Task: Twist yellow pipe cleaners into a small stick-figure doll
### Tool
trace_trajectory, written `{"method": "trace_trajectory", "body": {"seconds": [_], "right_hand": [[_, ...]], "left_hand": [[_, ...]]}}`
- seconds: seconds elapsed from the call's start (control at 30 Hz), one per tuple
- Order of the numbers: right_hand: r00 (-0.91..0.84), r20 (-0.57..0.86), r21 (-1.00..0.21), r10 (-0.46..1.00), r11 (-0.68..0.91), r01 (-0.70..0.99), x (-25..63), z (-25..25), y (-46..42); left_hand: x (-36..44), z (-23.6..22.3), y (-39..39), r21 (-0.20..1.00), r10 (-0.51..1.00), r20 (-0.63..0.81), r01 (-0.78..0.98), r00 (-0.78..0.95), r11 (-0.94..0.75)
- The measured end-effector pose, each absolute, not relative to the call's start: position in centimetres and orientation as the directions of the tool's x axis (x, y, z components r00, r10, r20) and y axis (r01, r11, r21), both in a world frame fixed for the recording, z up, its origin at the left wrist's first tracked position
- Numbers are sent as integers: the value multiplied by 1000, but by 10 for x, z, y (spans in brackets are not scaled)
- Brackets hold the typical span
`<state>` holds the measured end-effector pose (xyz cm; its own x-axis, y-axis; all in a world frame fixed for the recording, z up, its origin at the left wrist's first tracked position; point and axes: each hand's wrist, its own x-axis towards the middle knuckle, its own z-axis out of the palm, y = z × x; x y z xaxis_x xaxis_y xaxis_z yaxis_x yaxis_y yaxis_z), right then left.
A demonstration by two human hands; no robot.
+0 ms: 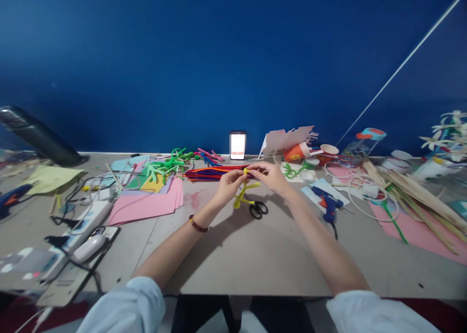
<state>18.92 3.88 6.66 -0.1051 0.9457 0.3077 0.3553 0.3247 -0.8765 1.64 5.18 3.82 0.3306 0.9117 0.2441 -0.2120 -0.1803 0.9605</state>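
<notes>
The yellow pipe-cleaner piece (245,189) is held up over the middle of the table (251,255), its top end between the two hands and the rest hanging below them. The left hand (230,183) pinches near the top from one side, thumb and fingertips drawn together; the right hand (270,176) closes its fingertips on the same top end from the other side, the remaining fingers loosely curled.

Just below and to the right of the hanging ends are the black-handled scissors (259,209), handles toward the person. Directly beyond the hands runs the bundle of orange, red and purple pipe cleaners (206,173), and behind it a lit phone (238,145) stands upright near the blue wall (233,70).

To the left, the pink paper sheets (146,207) reach to near the left forearm, with green pipe cleaners (168,166) beyond; farther left is a white power strip (78,233). To the right, past the right forearm, a blue glue gun (330,204) sits on light-blue paper, and paper cups (297,152) lie behind it.

Bare tabletop extends between the forearms, from the scissors to the near edge, leaving open room on the person's side. The wall bounds the far edge.
</notes>
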Motion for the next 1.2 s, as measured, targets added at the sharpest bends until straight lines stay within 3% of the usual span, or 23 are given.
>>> {"method": "trace_trajectory", "body": {"seconds": [0.23, 0.47, 0.93, 1.1, 1.2], "right_hand": [[-227, 219, -957, 949, 254, 139, 194, 66, 44], [-314, 214, -959, 925, 260, 112, 191, 66, 42], [-374, 53, -982, 926, -20, -187, 177, 58, 36], [-305, 119, -987, 945, 79, -140, 176, 57, 36], [-237, 191, -981, 953, 184, -53, 178, 61, 36]], "left_hand": [[10, 47, 48, 958, 822, 208, -282, 530, -60], [10, 46, 44, 918, 705, 137, -357, 696, 175], [12, 42, 44, 811, 611, 109, -425, 784, 401], [13, 44, 43, 802, 601, 94, -418, 794, 427], [12, 47, 44, 863, 684, 69, -387, 726, 324]]}}
